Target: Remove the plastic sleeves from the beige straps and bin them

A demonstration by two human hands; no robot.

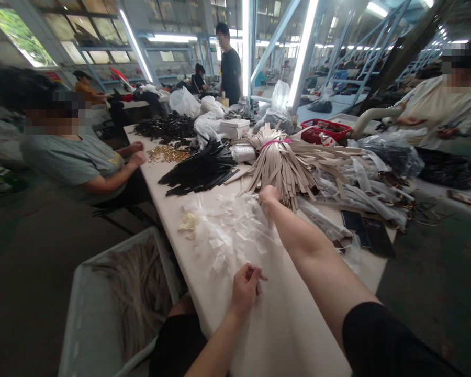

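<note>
My right hand (269, 195) reaches far out at the end of my stretched arm. Its fingers look curled in at the near edge of a big bundle of beige strap strips (277, 162), tied with a pink band; what they hold is hidden. Closer to me, my left hand (246, 287) is above the tabletop, thumb and fingers pinched together; anything between them is too small to make out. A pile of crumpled clear film pieces (227, 228) lies between my hands and to their left.
Black strips (202, 166) and small gold-coloured parts (168, 153) lie farther back. Plastic-wrapped straps (371, 188) and a dark phone (356, 228) are at right. A white bin (82, 309) of strips stands left of the table. A person (82, 162) sits at the left edge.
</note>
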